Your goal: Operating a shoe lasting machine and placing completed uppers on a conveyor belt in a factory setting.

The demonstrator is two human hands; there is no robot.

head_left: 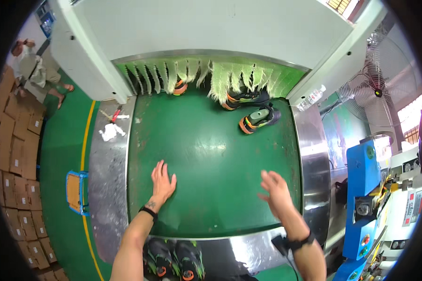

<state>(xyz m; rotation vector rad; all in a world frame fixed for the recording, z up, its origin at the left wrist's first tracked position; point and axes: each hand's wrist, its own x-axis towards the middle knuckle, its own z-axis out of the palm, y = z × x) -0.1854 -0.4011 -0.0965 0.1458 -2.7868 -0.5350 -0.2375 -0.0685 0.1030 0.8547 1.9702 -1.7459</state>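
My left hand [163, 181] rests at the left of the green conveyor belt [201, 173], fingers stretched out, holding nothing. Over the belt's right side, my right hand [275, 191] has its fingers apart and slightly blurred, also holding nothing. Farther off, a dark sneaker [259, 119] with orange and green trim lies on the belt, a pale green insert in its opening. Another dark sneaker [248, 97] is partly under the fringed curtain [237, 80]. Only the orange end of a third shoe [180, 88] shows under the curtain's left part. Both hands are apart from these shoes.
A pair of dark sneakers [188, 257] stands on the near metal ledge. White crumpled paper [111, 132] and a red-handled tool [116, 113] lie on the left ledge; a plastic bottle [311, 97] is at right. Cartons [18, 154], a stool [77, 192], a fan [379, 89] and a blue machine [362, 187] surround the belt.
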